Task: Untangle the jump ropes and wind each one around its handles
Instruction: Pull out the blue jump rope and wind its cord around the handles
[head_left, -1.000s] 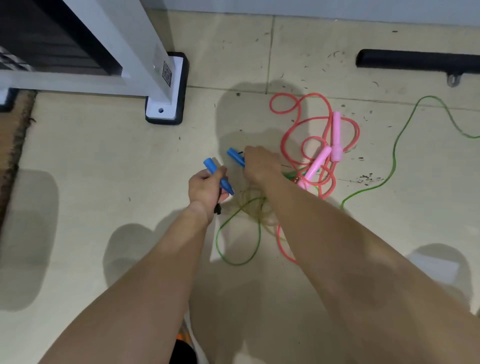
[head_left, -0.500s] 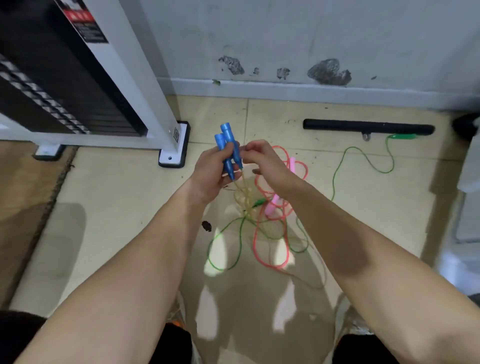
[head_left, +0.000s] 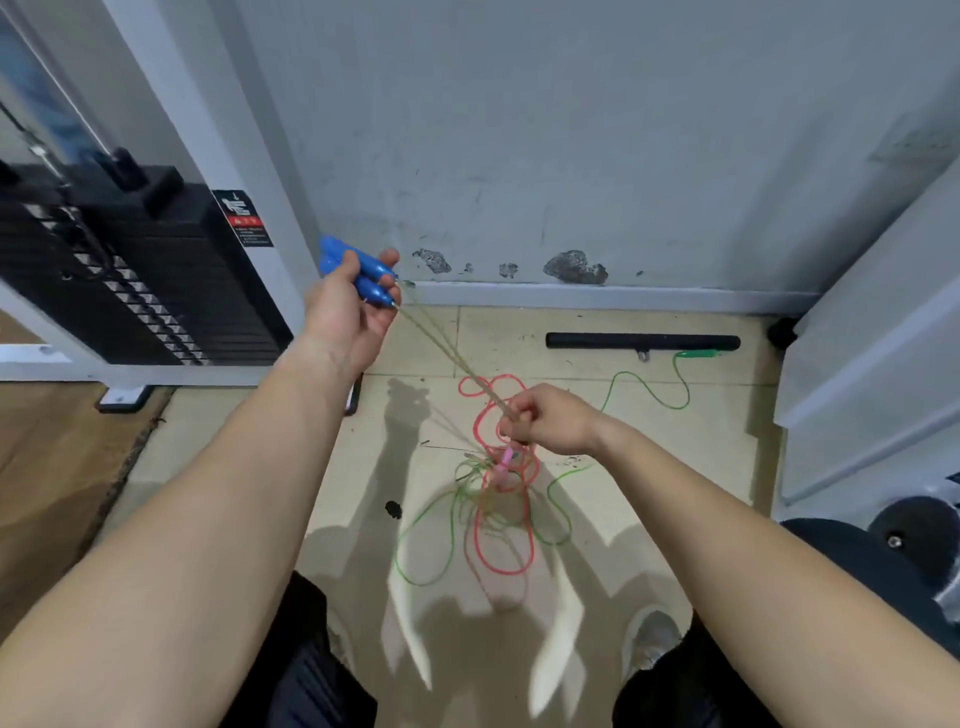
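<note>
Over by the weight stack, the left grip is curled round both blue handles, holding them side by side up in the air with the tips aimed at about 4 o'clock. From those tips the two yellowish cord strands run taut toward 4 o'clock, straight into the right grip, which is fisted tight around them. At 6 o'clock of that fist, the pink rope and green rope lie looped together on the floor.
</note>
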